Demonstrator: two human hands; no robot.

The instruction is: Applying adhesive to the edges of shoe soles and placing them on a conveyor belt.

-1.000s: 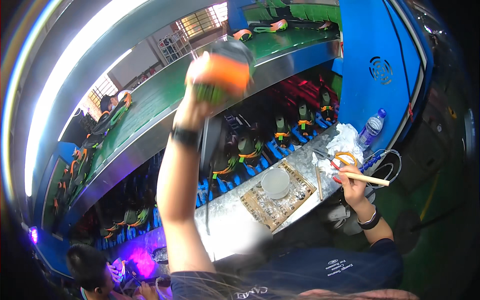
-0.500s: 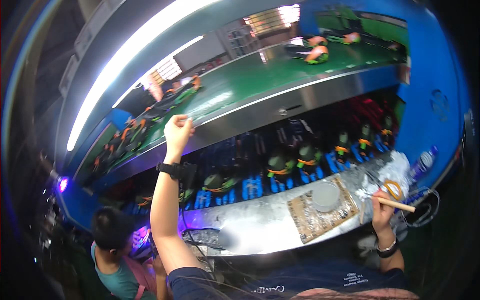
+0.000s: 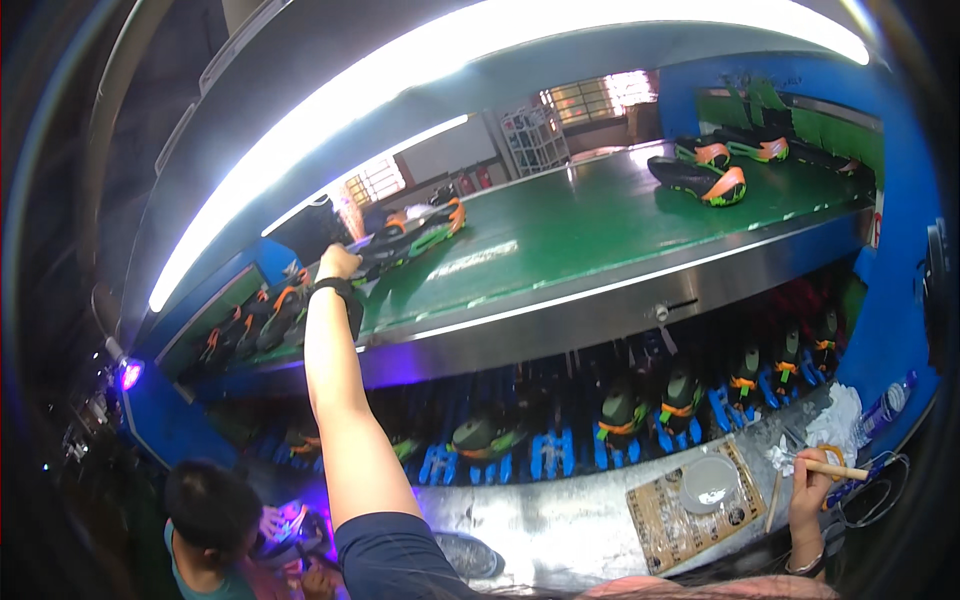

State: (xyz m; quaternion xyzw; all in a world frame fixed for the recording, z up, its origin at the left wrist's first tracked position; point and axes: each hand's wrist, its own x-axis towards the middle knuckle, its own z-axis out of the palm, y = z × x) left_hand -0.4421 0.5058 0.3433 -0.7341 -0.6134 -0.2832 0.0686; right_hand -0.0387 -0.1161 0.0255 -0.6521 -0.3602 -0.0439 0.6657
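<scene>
My left hand (image 3: pixel 340 262) reaches far out over a green conveyor belt (image 3: pixel 560 230). Its fingers are curled at the near end of a black shoe (image 3: pixel 425 235) with orange and green trim; the fingertips are partly hidden. At the lower right, my right hand (image 3: pixel 808 490) is closed around a pale wooden handle (image 3: pixel 838 469), whose other end I cannot make out. Close to that hand lie orange-handled scissors (image 3: pixel 832 453) and a thin stick (image 3: pixel 773 500). A round translucent dish (image 3: pixel 709 484) sits on a piece of cardboard (image 3: pixel 650 530) left of it.
Several more shoes (image 3: pixel 700 180) rest on the belt at right and left. Below it, shoes (image 3: pixel 622 410) stand on blue holders behind the metal ledge (image 3: pixel 570 510). White crumpled material (image 3: pixel 840 415) and a bottle (image 3: pixel 888 400) are at right. A co-worker (image 3: pixel 212 510) sits at lower left.
My left hand has stretched forward from the belt's metal edge to the black shoe. The view has shifted, so the bench sits lower. My right hand still holds the wooden handle.
</scene>
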